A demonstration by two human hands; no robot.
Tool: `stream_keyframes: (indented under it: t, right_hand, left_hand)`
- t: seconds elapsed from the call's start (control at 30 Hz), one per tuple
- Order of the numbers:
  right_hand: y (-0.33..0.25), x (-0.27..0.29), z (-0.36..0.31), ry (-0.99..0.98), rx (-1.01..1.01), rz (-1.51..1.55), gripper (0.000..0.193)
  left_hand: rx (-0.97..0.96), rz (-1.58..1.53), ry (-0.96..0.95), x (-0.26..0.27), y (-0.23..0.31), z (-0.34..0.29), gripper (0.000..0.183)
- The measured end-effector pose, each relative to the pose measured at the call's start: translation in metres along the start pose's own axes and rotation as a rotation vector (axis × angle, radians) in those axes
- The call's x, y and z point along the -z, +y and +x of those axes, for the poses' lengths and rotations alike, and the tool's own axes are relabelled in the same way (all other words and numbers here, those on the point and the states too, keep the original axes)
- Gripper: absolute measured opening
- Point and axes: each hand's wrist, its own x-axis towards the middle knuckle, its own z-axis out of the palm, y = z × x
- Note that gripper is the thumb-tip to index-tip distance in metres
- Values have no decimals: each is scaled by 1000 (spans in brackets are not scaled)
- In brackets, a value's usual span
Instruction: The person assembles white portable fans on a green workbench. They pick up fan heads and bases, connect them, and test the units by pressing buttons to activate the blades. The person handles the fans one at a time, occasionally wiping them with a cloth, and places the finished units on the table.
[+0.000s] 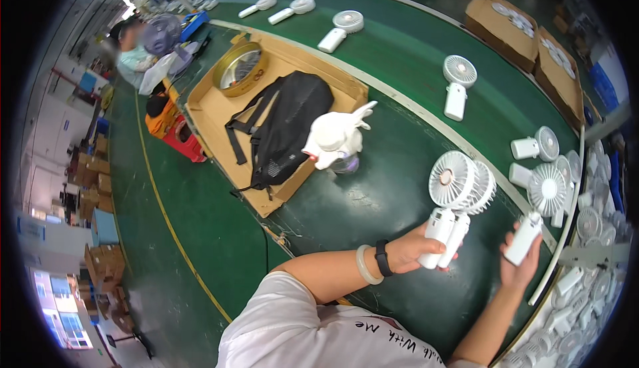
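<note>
Left fingers [432,244] grip two fans [439,227], right fingers [510,239] one fan [524,240], heads pointing away, long axes tilted rightward.

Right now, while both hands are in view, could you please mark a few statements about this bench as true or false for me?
1. The left hand holds two white handheld fans. True.
2. The right hand is empty. False: it grips one white fan by the handle.
3. The black bag lies in the shallow cardboard box. True.
4. The round gold tin stands outside that box. False: the gold tin is inside it, next to the bag.
5. On the left wrist, the black band sits nearer the hand than the pale bangle. True.
</note>
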Motion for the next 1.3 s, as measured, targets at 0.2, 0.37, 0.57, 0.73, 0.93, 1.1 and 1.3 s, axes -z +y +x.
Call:
stream_keyframes:
  t: [0.2,0.37,0.57,0.73,0.93,1.1,1.3]
  right_hand:
    - [41,-11,7,-195,-200,396,54]
    - [30,1,7,-272,-159,356,62]
    - [26,2,8,-337,-140,427,66]
    - [30,-1,11,-252,-122,383,54]
    - [33,8,12,-222,-94,328,41]
    - [28,-9,7,-32,-135,-21,46]
    - [30,-12,9,80,3,-228,42]
  left_hand:
    - [3,-27,104,9,3,-7,63]
    - [21,-51,108,7,2,-1,67]
    - [9,1,122,9,-3,-3,72]
    - [-33,1,122,7,-2,-4,72]
    - [-63,114,168,7,-3,-4,74]
    - [-78,167,187,6,-3,-5,75]
    - [-59,170,192,3,-2,-3,78]
